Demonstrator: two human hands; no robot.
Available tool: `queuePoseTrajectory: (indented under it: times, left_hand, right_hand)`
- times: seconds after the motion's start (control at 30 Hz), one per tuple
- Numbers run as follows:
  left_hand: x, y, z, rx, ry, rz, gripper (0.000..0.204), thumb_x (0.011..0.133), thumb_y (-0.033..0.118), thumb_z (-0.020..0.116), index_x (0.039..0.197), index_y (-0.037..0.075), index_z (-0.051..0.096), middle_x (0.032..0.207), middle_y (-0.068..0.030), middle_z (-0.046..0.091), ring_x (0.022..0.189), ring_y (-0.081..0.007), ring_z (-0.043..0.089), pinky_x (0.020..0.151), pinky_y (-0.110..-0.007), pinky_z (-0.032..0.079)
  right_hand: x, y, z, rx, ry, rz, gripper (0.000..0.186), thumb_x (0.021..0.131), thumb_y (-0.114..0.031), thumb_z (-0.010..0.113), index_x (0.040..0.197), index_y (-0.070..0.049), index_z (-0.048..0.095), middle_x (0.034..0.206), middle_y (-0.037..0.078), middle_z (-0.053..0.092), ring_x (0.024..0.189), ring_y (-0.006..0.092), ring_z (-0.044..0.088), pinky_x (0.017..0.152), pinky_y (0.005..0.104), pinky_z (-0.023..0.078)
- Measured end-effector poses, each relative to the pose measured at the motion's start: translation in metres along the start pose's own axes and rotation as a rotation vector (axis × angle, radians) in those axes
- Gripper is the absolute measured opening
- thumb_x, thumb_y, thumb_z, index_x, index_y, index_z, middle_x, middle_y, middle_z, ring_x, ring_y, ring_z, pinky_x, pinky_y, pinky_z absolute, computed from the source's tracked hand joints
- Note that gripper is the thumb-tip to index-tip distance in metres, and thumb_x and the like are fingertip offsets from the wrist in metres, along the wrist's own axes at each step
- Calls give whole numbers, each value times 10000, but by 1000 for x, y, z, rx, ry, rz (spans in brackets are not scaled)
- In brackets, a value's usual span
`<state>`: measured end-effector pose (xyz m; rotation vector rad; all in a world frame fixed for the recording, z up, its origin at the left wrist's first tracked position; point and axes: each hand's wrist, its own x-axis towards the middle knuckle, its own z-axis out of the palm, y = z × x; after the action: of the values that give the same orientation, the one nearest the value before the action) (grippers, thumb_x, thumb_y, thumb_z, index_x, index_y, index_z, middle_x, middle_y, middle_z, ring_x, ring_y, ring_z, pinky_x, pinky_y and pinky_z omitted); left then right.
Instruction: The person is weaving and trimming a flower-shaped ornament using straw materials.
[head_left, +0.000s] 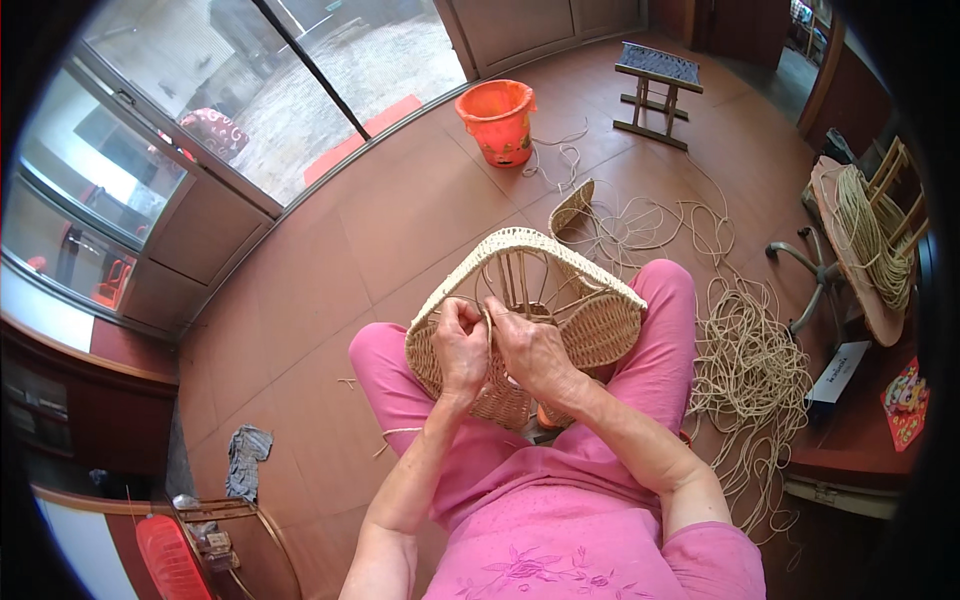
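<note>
Across my lap, between my knees, lies a woven straw-coloured basket-like piece (600, 328) with a thick pale braided rim and dark spokes in its open part. Over its left half, my left hand (462, 350) pinches a tan cord (489, 328). My right hand (533, 350) is closed on the same cord beside it, thumb and index finger close to the left fingertips. The exact grip of the right fingers is partly hidden by the back of the hand.
A tangled heap of cord (750, 370) lies right of my knee, its strands running to a curved woven piece (571, 208). Ahead stand an orange bucket (498, 125) and a folding stool (657, 85). A wheeled chair base (815, 275) is at right; a grey rag (246, 460) lies at left.
</note>
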<state>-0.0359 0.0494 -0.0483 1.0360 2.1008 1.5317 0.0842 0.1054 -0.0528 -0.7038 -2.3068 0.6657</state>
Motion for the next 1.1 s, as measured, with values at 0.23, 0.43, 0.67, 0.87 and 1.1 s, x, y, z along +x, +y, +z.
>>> queuePoseTrajectory:
  times: [0.23,0.43,0.67,0.87,1.1]
  left_hand:
    - [27,2,-19,442,40,347,208,866,-8,576,1048,34,483,887,-171,704,773,-264,693,681,-371,538]
    - [36,21,-22,266,-217,57,349,842,5,614,1142,39,438,846,-115,687,736,-203,669,653,-345,527]
    - [32,10,-34,-499,-192,-170,330,863,-37,616,1145,89,500,823,-43,611,719,-138,584,695,-290,499]
    - [37,-42,-150,-1318,-263,-493,343,938,370,651,1045,44,634,692,-66,574,669,-229,590,798,-433,528]
    - [-40,-136,-613,-323,852,-412,541,975,480,507,1275,32,545,967,-146,607,755,-286,598,651,-415,505]
  right_hand:
    - [14,3,11,245,27,96,426,944,-50,487,1357,38,427,1038,281,651,904,440,654,747,507,530]
    - [16,1,5,279,8,187,374,951,-19,504,1321,-11,448,1105,242,664,1005,412,659,841,472,539]
    - [8,16,8,336,105,92,279,970,-35,476,1249,-33,479,1027,229,683,843,398,684,729,476,548]
    - [2,-2,-14,680,134,250,187,1012,-63,494,1180,-16,562,1009,102,716,548,93,615,518,256,530]
    - [-34,47,-56,901,240,442,195,1033,-83,477,1168,-28,607,933,38,707,583,26,570,528,193,506]
